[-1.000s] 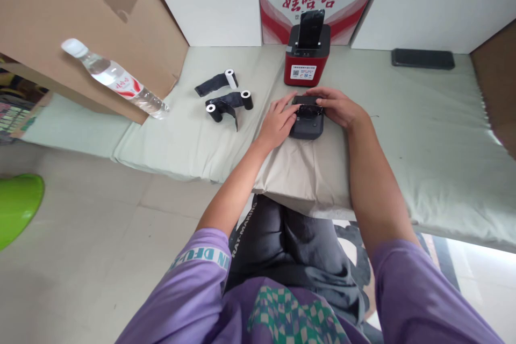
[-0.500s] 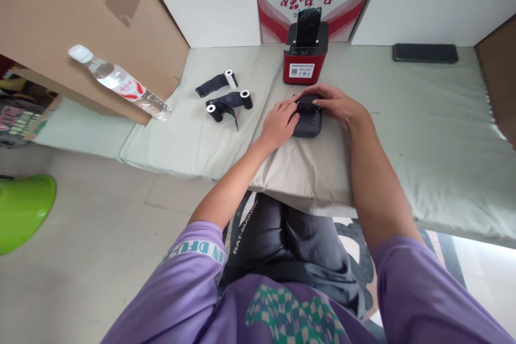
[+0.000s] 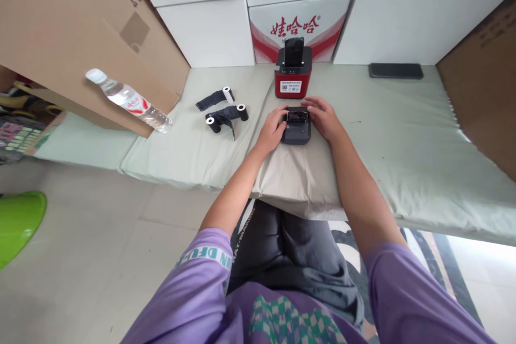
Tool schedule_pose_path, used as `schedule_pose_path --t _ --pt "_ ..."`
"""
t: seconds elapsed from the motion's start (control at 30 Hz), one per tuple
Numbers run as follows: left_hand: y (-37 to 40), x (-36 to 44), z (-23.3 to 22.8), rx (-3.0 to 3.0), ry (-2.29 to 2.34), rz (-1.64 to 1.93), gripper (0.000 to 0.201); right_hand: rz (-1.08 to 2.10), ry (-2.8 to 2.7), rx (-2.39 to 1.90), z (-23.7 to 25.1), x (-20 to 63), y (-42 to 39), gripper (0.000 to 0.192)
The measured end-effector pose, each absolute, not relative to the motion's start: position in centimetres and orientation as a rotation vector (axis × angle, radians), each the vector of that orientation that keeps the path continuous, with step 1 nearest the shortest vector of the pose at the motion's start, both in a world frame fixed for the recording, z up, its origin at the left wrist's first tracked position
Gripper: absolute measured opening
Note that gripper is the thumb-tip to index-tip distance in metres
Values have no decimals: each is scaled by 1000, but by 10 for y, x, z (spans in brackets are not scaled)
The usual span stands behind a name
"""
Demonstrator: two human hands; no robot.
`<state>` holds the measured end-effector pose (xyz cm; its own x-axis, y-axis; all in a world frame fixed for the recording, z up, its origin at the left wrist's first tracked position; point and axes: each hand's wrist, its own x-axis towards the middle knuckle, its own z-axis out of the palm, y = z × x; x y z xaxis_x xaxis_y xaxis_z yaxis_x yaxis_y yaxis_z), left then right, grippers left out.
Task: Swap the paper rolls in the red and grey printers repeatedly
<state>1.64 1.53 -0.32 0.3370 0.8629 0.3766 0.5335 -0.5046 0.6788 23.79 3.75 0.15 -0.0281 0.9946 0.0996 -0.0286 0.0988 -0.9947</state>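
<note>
Black device (image 3: 296,137) sat on the pale green cloth (image 3: 350,156), just in front of a red box (image 3: 292,86); what lay in its dark upper recess was hard to make out. The left hand (image 3: 271,131) touched its left side, fingers bent, and the right hand (image 3: 324,118) its upper right corner; with the undersides of the fingers hidden, I could not tell whether either gripped. White cartons (image 3: 209,32) lined the back, cropped above. A green object (image 3: 20,226) was cut off at left, over pale floor tiles (image 3: 105,258).
</note>
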Motion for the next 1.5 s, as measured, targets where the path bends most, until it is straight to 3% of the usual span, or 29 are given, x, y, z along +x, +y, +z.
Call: schedule_pose_path --t 0.13,0.3,0.47,0.67,1.03,1.17,1.33,1.5 --pt "24 15 -7 2016 1350 1012 42 1192 -1201 -1129 2 239 40 49" --pt "29 20 -11 2004 1569 905 23 1136 -1254 -1141 -5 237 41 47" --pt "23 22 -10 2036 1622 905 19 974 -1338 -1189 -12 236 43 52" --pt "10 15 -10 2046 1511 1018 41 811 -1401 -1234 -15 231 42 80" --pt "-1 14 7 2097 1599 738 60 724 -1362 -1245 -18 225 39 99" --pt "1 14 5 2075 1598 745 58 787 -1326 -1238 -19 227 40 90" --pt "6 17 -5 2017 1550 929 50 883 -1372 -1185 -18 232 44 56" --pt "11 16 -14 2005 1373 1110 66 1076 -1387 -1104 -13 239 46 44"
